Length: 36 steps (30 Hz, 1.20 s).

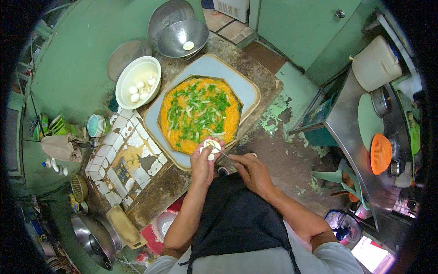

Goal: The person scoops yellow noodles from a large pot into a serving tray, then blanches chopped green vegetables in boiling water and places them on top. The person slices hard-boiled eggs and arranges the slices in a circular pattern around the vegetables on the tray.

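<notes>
Green wall at left, green door with 1 round knob at top, brown floor with flaking green paint, metal table at right.

Left hand: holding white egg pieces above the near edge of the noodle dish. Right hand: grip on a thin blade, probably a small knife, its handle mostly hidden; tip at the egg. Noodle dish: eight-sided, orange noodles, chopped greens scattered over; on a pale blue tray, on a worn bench. White bowl: several peeled eggs. Metal colander: one egg.
</notes>
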Each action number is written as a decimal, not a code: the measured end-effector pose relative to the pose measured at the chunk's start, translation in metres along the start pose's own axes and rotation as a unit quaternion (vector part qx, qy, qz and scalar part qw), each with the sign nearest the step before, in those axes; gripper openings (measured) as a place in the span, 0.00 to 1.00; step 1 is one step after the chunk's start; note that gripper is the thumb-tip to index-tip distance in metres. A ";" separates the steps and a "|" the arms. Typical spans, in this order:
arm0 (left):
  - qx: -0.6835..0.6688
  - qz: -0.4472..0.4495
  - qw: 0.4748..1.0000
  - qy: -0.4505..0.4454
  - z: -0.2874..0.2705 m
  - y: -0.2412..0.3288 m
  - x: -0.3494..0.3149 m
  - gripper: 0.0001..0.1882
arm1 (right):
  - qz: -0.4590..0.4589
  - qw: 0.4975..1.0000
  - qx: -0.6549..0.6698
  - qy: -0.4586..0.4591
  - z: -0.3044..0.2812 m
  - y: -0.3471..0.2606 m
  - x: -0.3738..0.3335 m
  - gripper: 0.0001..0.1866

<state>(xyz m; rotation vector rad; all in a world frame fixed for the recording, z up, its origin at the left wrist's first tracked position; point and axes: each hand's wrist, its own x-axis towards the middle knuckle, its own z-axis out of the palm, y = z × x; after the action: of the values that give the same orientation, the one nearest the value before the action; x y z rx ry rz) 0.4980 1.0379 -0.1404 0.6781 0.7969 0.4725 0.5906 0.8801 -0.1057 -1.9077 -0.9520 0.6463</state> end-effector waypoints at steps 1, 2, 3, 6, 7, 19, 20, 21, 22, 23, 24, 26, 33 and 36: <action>-0.005 0.000 1.000 -0.003 0.003 -0.001 0.001 0.26 | -0.007 1.000 -0.006 0.000 -0.002 0.005 0.002 0.15; 0.001 -0.005 1.000 0.009 0.005 -0.003 0.002 0.26 | -0.013 1.000 -0.012 -0.001 -0.003 0.009 0.005 0.15; -0.004 -0.007 1.000 0.013 0.007 -0.004 0.002 0.26 | -0.023 1.000 -0.020 0.000 -0.004 0.014 0.008 0.15; -0.011 -0.015 1.000 0.025 0.012 -0.005 0.003 0.24 | -0.021 0.999 -0.026 -0.010 -0.007 0.028 0.017 0.15; -0.021 -0.019 0.999 0.023 0.013 -0.005 0.003 0.24 | -0.020 1.000 -0.018 -0.009 -0.008 0.032 0.019 0.15; 0.023 -0.042 0.998 0.050 0.018 0.003 0.020 0.20 | 0.202 0.939 0.254 -0.114 -0.020 0.029 0.046 0.15; 0.014 -0.036 0.999 0.036 0.018 0.004 0.019 0.20 | 0.173 0.952 0.227 -0.108 -0.019 0.024 0.037 0.16; 0.022 -0.036 0.998 0.050 0.018 0.004 0.017 0.20 | 0.127 0.963 0.214 -0.102 -0.017 0.021 0.028 0.16; 0.021 -0.031 0.998 0.054 0.016 0.005 0.011 0.21 | 0.097 0.976 0.178 -0.082 -0.013 0.019 0.020 0.16; 0.013 -0.024 0.998 0.051 0.015 0.005 0.007 0.21 | 0.049 0.985 0.154 -0.060 -0.009 0.018 0.012 0.16; 0.019 -0.036 0.997 0.059 0.013 0.005 0.004 0.20 | 0.017 0.990 0.131 -0.053 -0.005 0.020 0.008 0.16; 0.010 -0.052 0.997 0.057 0.009 0.007 -0.002 0.19 | 0.023 0.994 0.093 -0.046 0.003 0.028 0.005 0.15; 0.033 -0.062 0.995 0.065 -0.006 0.022 -0.004 0.16 | -0.003 1.000 0.020 0.001 0.025 0.035 0.013 0.15; 0.075 -0.051 0.995 0.049 -0.008 0.028 0.005 0.18 | 0.182 0.962 0.192 -0.061 0.028 0.022 0.023 0.16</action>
<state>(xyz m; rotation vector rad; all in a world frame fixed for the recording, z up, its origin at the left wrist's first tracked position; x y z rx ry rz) 0.4913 1.0639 -0.1272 0.7540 0.9623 0.3583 0.5906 0.9052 -0.1395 -1.7136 -0.4973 1.0912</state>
